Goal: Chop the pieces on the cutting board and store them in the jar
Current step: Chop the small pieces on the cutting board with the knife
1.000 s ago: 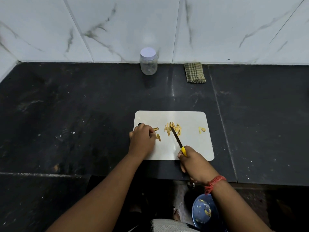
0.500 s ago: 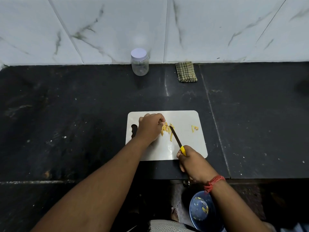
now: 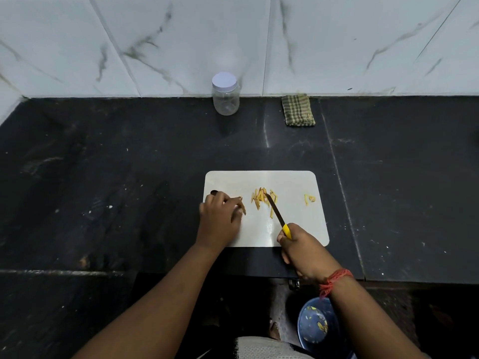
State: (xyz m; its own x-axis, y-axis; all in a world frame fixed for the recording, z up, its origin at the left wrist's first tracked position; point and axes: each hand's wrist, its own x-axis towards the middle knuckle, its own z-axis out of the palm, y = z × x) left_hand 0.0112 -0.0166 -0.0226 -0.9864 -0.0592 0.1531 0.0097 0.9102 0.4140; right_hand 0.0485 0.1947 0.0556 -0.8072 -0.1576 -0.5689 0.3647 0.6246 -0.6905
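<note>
So the left hand point(image 3: 220, 221) is sitting on the left part of the white cutting board point(image 3: 293, 182), fingers curled down over a couple of yellowish pieces point(image 3: 239, 203) at the fingertips; can't really tell if it's pinching them or just pressing. Next over, the main pile of strips point(image 3: 261, 198) is lying mid-board, most of them running roughly front to back. The knife point(image 3: 274, 211) is slanting up and to the left, tip resting in that pile, yellow handle wrapped in the right hand point(image 3: 303, 250). A small pair of bits point(image 3: 309, 198) is lying apart near the board's right edge. The jar point(image 3: 225, 95) is standing upright with its lid on, way back on the counter point(image 3: 103, 177) against the wall, well apart from the board.
</note>
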